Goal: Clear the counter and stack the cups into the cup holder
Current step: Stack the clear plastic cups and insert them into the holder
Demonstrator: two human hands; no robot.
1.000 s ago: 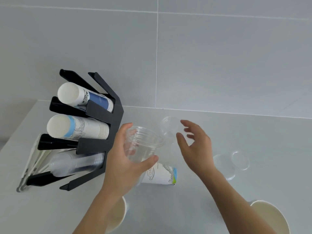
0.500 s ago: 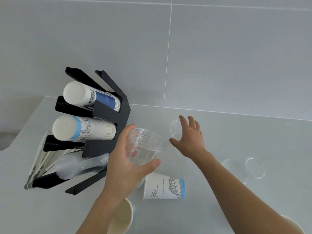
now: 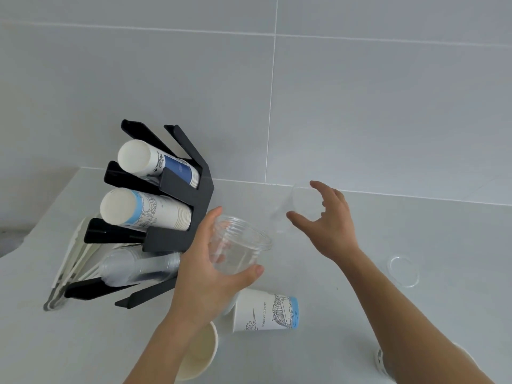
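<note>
A black cup holder (image 3: 177, 187) lies tilted at the left of the grey counter (image 3: 415, 231). It holds two stacks of paper cups (image 3: 144, 212) and a stack of clear cups (image 3: 138, 268). My left hand (image 3: 202, 278) grips a clear plastic cup (image 3: 238, 250) just right of the holder, mouth facing up and right. Near the wall, my right hand (image 3: 329, 225) has thumb and fingers around the rim of a second clear cup (image 3: 303, 202). A printed paper cup (image 3: 266, 314) lies on its side below my left hand.
An upright paper cup (image 3: 202, 353) stands under my left forearm. Clear lids (image 3: 403, 270) lie flat at the right. Part of another cup (image 3: 385, 361) shows behind my right forearm. White flat pieces (image 3: 72, 261) lean at the holder's left. The tiled wall stands close behind.
My right hand reached away from the held cup toward the wall and closed around the second clear cup there. My left hand kept its clear cup nearly still.
</note>
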